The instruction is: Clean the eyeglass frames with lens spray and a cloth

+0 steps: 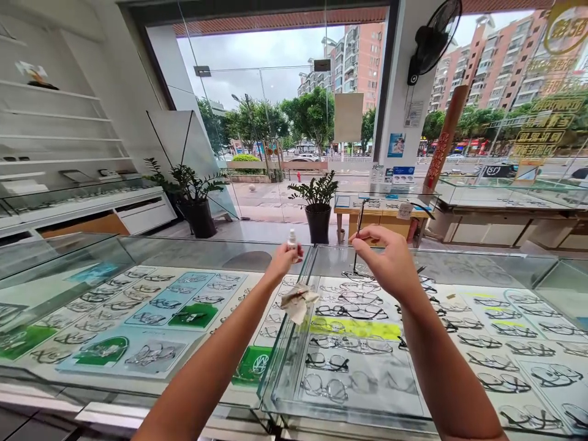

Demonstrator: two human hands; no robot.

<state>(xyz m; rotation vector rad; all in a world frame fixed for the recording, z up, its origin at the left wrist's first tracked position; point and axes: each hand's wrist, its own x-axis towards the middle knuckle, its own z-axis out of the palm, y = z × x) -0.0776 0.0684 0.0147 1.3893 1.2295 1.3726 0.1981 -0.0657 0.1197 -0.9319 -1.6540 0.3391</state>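
My left hand (283,260) is raised over the glass counter, closed round a small white spray bottle (292,237) whose top sticks up from my fingers. A crumpled beige cloth (297,302) hangs below that same hand. My right hand (388,260) is beside it, fingers pinched on a pair of dark-framed glasses (359,236), held up with a thin temple arm hanging down. Both hands hover above the seam between two display cases.
Glass display cases (294,392) with several rows of spectacle frames on blue, green and yellow cards fill the foreground. Two potted plants (318,208) stand by the glass shopfront. White shelves line the left wall; more counters stand at right. A wall fan (434,37) hangs above.
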